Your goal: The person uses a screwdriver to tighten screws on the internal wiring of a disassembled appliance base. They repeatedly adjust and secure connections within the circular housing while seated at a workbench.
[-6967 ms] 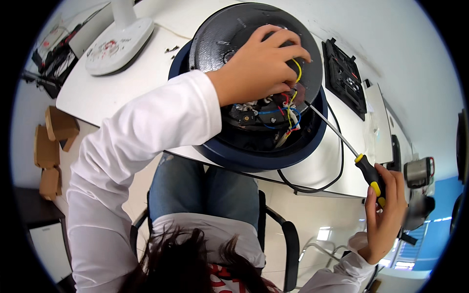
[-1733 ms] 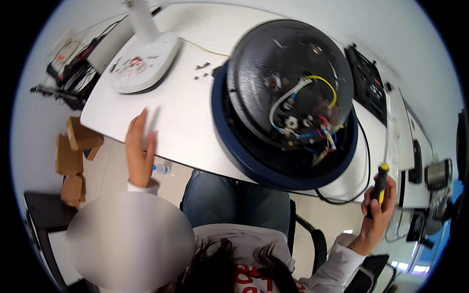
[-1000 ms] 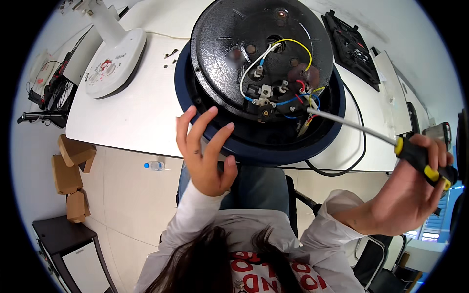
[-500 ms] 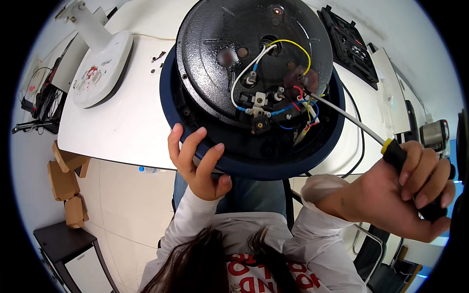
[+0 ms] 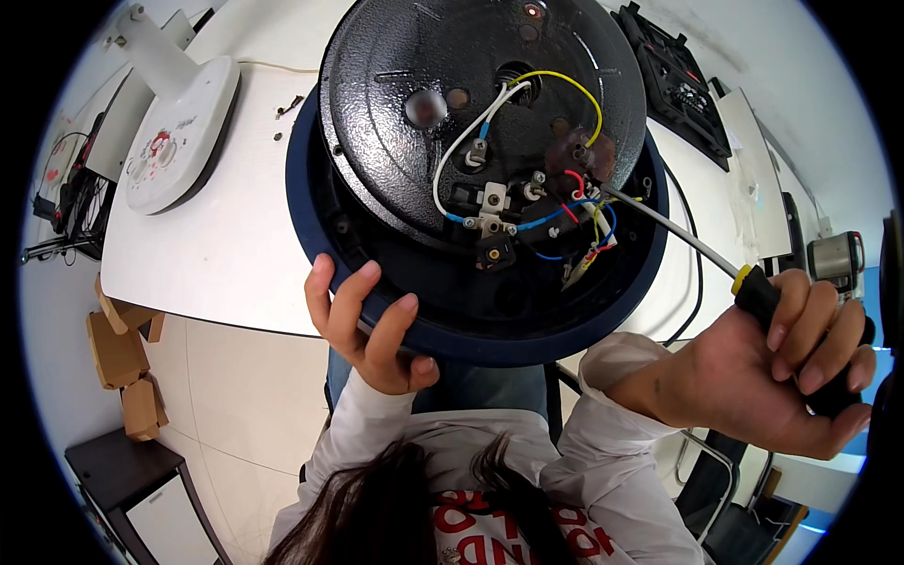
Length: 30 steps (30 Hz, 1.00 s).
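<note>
A round appliance with its underside up lies in front of me. It has a glossy black metal base [image 5: 386, 71] seated in a dark blue plastic housing [image 5: 603, 330]. My left hand [image 5: 372, 330] curls its fingers over the housing's near-left rim. In my right hand [image 5: 744, 367], the black-and-yellow handle of a long screwdriver [image 5: 670, 229] is gripped. The screwdriver's tip touches or lies just beside the wires near a brownish disc [image 5: 574, 151]; the exact contact is too small to tell. A yellow wire [image 5: 593, 89] and a white wire [image 5: 443, 169] run to metal terminals [image 5: 492, 200].
The appliance sits on a white table [image 5: 217, 273], its near rim overhanging the edge. A white stand [image 5: 179, 151] is to the left, with small screws [image 5: 287, 105] beside it. An open black tool case [image 5: 683, 94] lies far right. A black cord [image 5: 697, 282] curves along the right.
The appliance has shifted slightly toward me and to the left, my left hand moving along with its rim. My right hand and the screwdriver stay almost in place.
</note>
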Each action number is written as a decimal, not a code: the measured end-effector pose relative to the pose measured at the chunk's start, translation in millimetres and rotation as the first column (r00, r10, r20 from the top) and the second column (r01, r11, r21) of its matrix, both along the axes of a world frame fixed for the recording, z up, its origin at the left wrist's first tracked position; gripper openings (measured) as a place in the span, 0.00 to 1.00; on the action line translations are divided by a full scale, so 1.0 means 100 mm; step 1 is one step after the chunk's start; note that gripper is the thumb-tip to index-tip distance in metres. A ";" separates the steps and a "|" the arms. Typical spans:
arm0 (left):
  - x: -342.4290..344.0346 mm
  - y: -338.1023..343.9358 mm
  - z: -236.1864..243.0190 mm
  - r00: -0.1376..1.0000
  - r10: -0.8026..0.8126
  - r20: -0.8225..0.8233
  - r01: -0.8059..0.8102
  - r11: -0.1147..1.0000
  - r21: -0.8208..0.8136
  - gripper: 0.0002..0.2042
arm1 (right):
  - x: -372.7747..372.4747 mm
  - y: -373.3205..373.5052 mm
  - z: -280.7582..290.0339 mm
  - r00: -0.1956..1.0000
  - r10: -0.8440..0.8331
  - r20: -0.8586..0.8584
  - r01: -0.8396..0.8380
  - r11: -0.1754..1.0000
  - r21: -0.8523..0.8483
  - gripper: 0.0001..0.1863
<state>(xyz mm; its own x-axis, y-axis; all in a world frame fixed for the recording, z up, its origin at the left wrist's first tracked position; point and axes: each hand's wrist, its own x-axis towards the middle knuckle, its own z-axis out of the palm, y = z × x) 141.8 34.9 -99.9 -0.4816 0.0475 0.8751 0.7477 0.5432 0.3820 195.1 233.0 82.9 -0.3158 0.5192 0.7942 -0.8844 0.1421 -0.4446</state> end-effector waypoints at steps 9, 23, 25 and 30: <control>0.00 0.01 0.01 1.000 0.011 -0.003 -0.011 1.000 -0.006 0.20 | 0.01 0.01 0.00 1.000 0.018 0.004 -0.018 1.000 -0.003 0.10; 0.00 0.02 -0.02 1.000 0.019 -0.008 -0.019 1.000 -0.002 0.20 | 0.03 0.01 -0.02 0.999 0.045 -0.009 -0.045 0.999 -0.002 0.11; 0.00 0.02 -0.01 1.000 0.022 -0.008 -0.022 1.000 0.000 0.20 | 0.04 0.02 0.00 0.998 0.063 -0.009 -0.063 0.998 0.003 0.11; 0.00 0.02 -0.01 1.000 0.016 -0.006 -0.016 1.000 -0.005 0.20 | 0.02 0.02 -0.01 0.999 0.044 0.005 -0.045 0.999 0.016 0.11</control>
<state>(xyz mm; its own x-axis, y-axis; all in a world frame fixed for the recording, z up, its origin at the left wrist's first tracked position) 141.3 36.7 -100.7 -0.4771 0.0445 0.8777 0.7413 0.5569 0.3747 197.3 234.8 81.8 -0.3420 0.4919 0.8006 -0.8879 0.1097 -0.4467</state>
